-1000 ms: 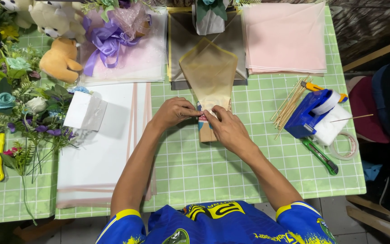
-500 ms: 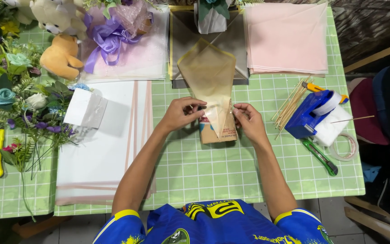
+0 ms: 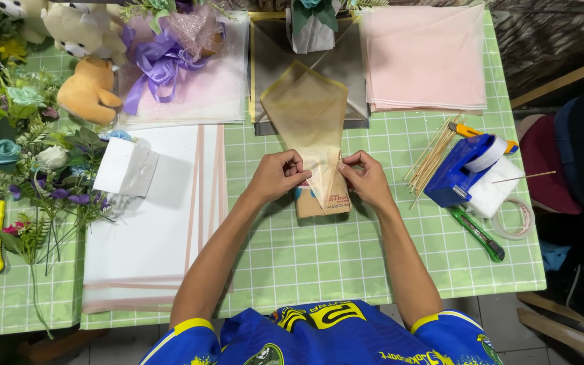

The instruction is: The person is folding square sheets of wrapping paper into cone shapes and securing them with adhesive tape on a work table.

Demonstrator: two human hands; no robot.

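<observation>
My left hand (image 3: pixel 280 174) and right hand (image 3: pixel 368 179) pinch the side edges of the thin tan wrapping sheet (image 3: pixel 309 115) folded over a small brown box (image 3: pixel 322 203), left of the blue tape dispenser (image 3: pixel 455 169); light, limp, crease-prone, best gripped at edges.

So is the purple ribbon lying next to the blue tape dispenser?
No, the purple ribbon lies at the table's far left by the teddy bears, while the blue tape dispenser stands at the right.

Tan wrapping sheet (image 3: pixel 309 108): thin, translucent, faint sheen. Small box (image 3: pixel 322 201): matt brown cardboard. Tabletop (image 3: pixel 346 263): smooth green checked plastic cover. Tape dispenser (image 3: pixel 457 172): glossy blue plastic. Skewers (image 3: pixel 430 159): bare wood. Bear (image 3: pixel 89 91): plush
</observation>
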